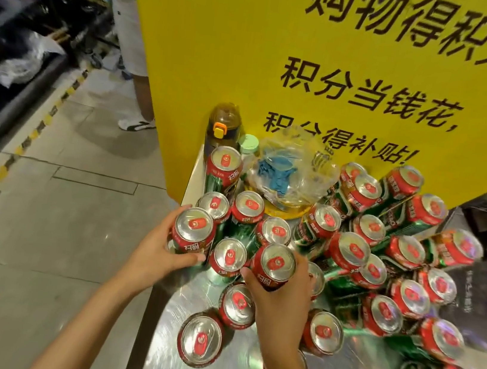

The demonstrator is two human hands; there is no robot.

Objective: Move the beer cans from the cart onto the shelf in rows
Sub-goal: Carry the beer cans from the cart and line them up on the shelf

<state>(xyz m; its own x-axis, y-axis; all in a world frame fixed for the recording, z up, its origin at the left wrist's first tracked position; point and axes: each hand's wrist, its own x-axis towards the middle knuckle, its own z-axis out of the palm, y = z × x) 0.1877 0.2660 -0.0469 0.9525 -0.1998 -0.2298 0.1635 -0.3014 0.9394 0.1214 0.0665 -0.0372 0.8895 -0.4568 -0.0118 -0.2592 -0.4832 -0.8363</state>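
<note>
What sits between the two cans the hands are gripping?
In the head view, one upright beer can stands between the left hand's can and the right hand's can.

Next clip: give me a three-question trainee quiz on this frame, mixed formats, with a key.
1. True or false: both hands grip beer cans.
2. What lies inside the clear plastic bag? A) blue gloves B) a can C) a bottle
3. Fill in: the brown bottle has an ____ clasp.

Key: 1. True: the left hand grips one can, the right hand another can. 2. A. 3. orange.
</note>
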